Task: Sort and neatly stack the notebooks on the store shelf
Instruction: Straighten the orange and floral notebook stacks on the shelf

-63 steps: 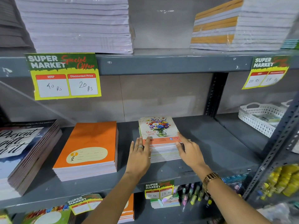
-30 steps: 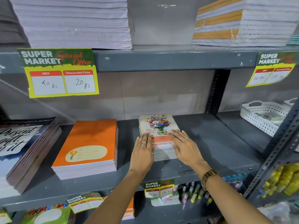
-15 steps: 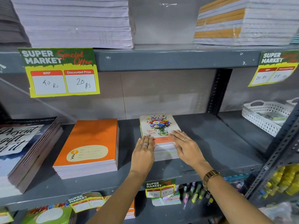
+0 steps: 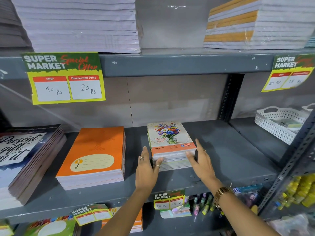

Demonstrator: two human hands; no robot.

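Observation:
A small stack of flower-cover notebooks (image 4: pixel 168 138) lies on the grey middle shelf (image 4: pixel 221 150). My left hand (image 4: pixel 147 167) stands flat against the stack's left side, thumb on its front edge. On the other side my right hand (image 4: pixel 201 160) presses against the stack, fingers straight and thumb on the front edge. Neither hand grips a notebook. Left of this stack lies a thicker stack of orange notebooks (image 4: pixel 95 154), and further left a tall stack of dark notebooks with script lettering (image 4: pixel 25 159).
A white perforated basket (image 4: pixel 279 123) sits on the shelf to the right, behind a slotted upright (image 4: pixel 228 97). The top shelf holds a white paper stack (image 4: pixel 81 24) and wrapped orange-and-white notebooks (image 4: pixel 255 23). Price tags hang from shelf edges. Pens and notebooks fill the lower shelf.
Both hands slid off the top cover of the flower stack and now press its left and right sides. The full cover shows.

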